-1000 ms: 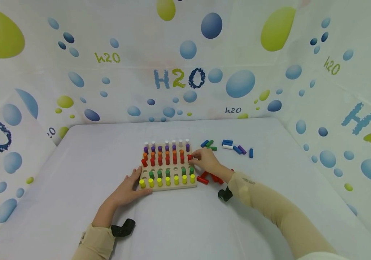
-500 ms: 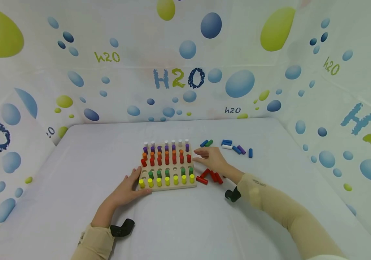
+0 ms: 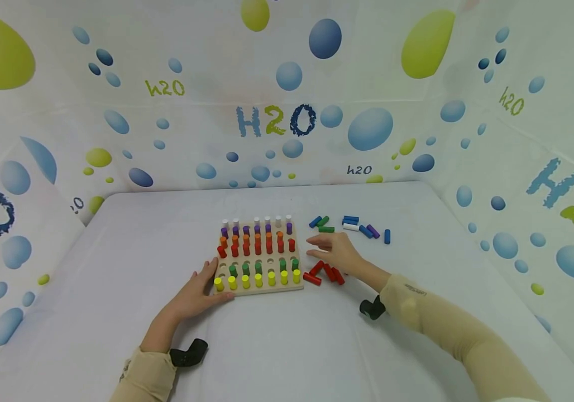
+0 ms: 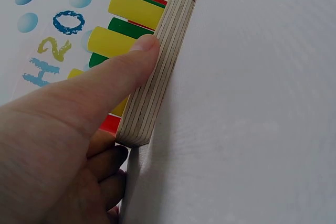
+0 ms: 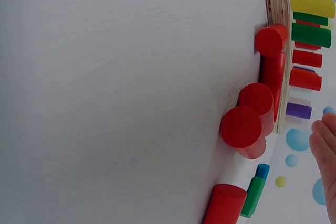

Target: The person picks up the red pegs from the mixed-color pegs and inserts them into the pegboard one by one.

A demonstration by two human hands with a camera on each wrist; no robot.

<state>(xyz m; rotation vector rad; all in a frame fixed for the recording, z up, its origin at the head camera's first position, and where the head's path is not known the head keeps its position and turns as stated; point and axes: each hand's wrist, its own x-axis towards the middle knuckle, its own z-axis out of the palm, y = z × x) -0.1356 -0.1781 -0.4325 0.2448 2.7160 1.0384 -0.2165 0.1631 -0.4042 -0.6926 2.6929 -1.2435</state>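
Note:
A wooden pegboard (image 3: 267,291) bears rows of white, purple, orange, red, green and yellow pegs; some holes in the green row are bare. My left hand (image 3: 191,295) holds its near left corner. In the left wrist view, the thumb (image 4: 113,80) lies along the board's layered edge, with curled fingers (image 4: 107,166) beside the corner. My right hand (image 3: 339,251) hovers right of the board, fingers extended, holding nothing visible. Several loose red pegs (image 3: 312,278) lie just below it. In the right wrist view, only part of this hand (image 5: 326,153) shows at the right edge.
Behind the right hand lie a green peg (image 3: 326,229), several blue pegs (image 3: 350,219), a white peg (image 3: 351,227) and a purple peg (image 3: 373,231). A white cloth (image 3: 277,352) covers the table. A printed curtain (image 3: 176,145) encloses its back and sides.
My right hand has let go of a red peg, which now stands at the right end of the board's red row, and has drawn away to the right. The left hand stays put.

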